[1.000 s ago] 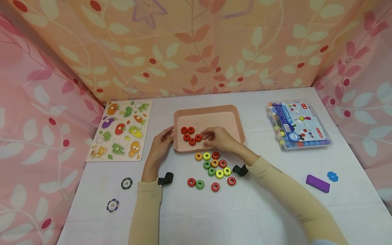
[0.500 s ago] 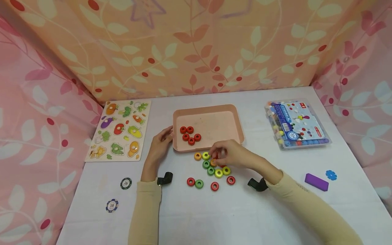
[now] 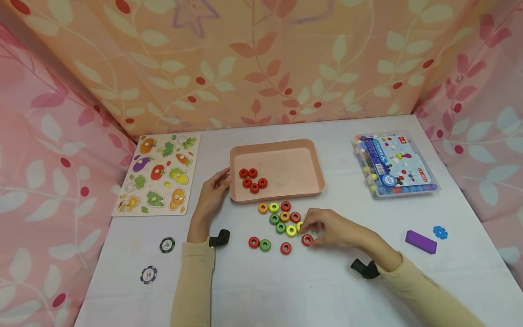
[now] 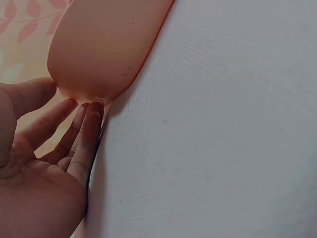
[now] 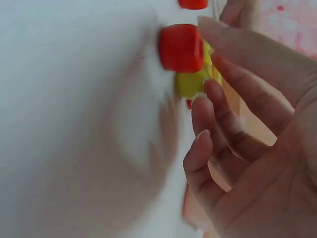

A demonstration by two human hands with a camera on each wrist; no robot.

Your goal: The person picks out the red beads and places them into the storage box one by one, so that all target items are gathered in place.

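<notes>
My left hand (image 3: 212, 195) touches the left end of a pink tray (image 3: 290, 168). In the left wrist view its fingertips meet the tray's outer wall, with the thumb up near the rim. Several red rings (image 3: 247, 182) lie inside the tray on its left side. My right hand (image 3: 339, 229) is low over the loose rings, its thumb and fingertips spread around a single red ring (image 5: 181, 48) on the table. A yellow ring (image 5: 190, 85) sits right behind that one, partly hidden by the fingers. No ring is lifted.
Orange, green, yellow and red rings (image 3: 274, 219) cluster in front of the tray. A vegetable puzzle board (image 3: 167, 186) lies left, with two poker chips (image 3: 149, 274) nearer. On the right are a clear box of beads (image 3: 396, 163), a purple block (image 3: 421, 242) and a blue disc (image 3: 440, 232).
My right hand has left the tray and moved right and nearer, across the cluster, to the red ring at its right edge. My left hand stays at the tray.
</notes>
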